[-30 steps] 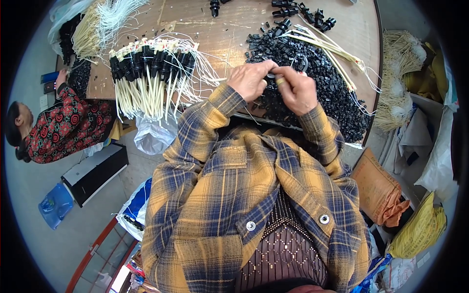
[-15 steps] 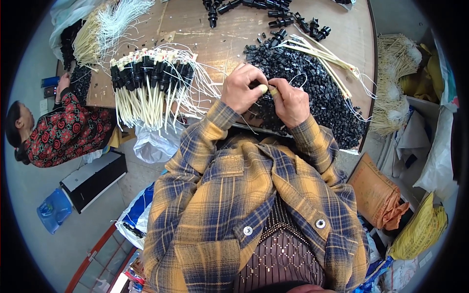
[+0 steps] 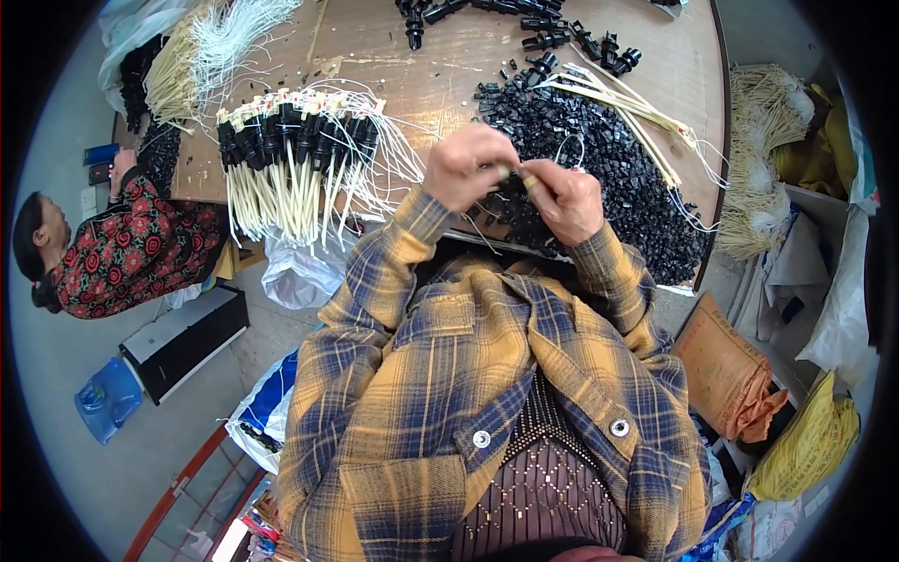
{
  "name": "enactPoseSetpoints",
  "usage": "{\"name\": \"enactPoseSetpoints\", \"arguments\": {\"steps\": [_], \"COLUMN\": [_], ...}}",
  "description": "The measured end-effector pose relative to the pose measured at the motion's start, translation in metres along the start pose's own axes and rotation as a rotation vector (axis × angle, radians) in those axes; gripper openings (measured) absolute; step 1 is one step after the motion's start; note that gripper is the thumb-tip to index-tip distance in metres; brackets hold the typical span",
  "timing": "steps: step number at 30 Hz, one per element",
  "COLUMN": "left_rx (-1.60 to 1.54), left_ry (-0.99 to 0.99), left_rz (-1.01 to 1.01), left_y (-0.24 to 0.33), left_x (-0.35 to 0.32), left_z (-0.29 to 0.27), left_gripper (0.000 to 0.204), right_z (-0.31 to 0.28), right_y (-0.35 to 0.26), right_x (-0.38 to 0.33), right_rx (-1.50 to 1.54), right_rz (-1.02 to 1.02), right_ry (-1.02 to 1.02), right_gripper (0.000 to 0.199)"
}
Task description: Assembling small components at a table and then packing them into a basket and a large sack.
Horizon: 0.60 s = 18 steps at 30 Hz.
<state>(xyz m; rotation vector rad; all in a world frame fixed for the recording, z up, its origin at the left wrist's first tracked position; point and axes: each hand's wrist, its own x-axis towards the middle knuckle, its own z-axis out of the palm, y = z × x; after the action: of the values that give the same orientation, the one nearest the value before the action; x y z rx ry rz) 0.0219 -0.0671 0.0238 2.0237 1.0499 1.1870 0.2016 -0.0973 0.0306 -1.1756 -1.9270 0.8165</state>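
Note:
My left hand [image 3: 471,167], slightly blurred, is curled closed with its fingertips close to those of my right hand. My right hand [image 3: 567,201] is closed in a pinch between thumb and forefinger. Whatever lies between the fingers is too small and hidden to name. Behind the right fingers a thin white wire loop [image 3: 568,150] arches up. Both hands are above the near left side of a heap of small black plastic parts [image 3: 627,197]. Left of them lies a row of cream wire bundles with black connectors [image 3: 300,140], their loose white wires trailing toward my left wrist.
Cream wire bundles [image 3: 646,117] lie across the heap's right side. Black connectors [image 3: 543,42] are scattered at the back of the wooden table [image 3: 393,80]. More wires [image 3: 225,47] lie far left, near another person [image 3: 131,239]. Sacks [image 3: 721,365] stand on the floor at right.
My left hand has shifted slightly and is now blurred, its fingers still near the right ones. My right hand stays pinched in nearly the same place. The whole view has shifted a little.

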Motion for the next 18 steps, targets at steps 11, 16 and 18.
{"name": "enactPoseSetpoints", "arguments": {"steps": [11, 16, 18], "left_rx": [0.435, -0.074, 0.005], "left_ry": [-0.053, 0.048, 0.055], "left_rz": [-0.396, -0.359, -0.164], "left_y": [-0.058, 0.025, 0.032], "left_x": [0.03, 0.029, 0.019], "left_z": [-0.024, 0.003, 0.025], "left_gripper": [0.023, 0.019, 0.018], "right_z": [-0.01, -0.004, 0.008], "right_y": [0.008, 0.023, 0.029], "right_x": [-0.001, 0.009, 0.01], "right_rx": [-0.031, 0.063, 0.153], "right_rz": [0.285, 0.425, 0.414], "right_ry": [0.064, 0.052, 0.067], "right_gripper": [0.01, 0.013, 0.015]}}
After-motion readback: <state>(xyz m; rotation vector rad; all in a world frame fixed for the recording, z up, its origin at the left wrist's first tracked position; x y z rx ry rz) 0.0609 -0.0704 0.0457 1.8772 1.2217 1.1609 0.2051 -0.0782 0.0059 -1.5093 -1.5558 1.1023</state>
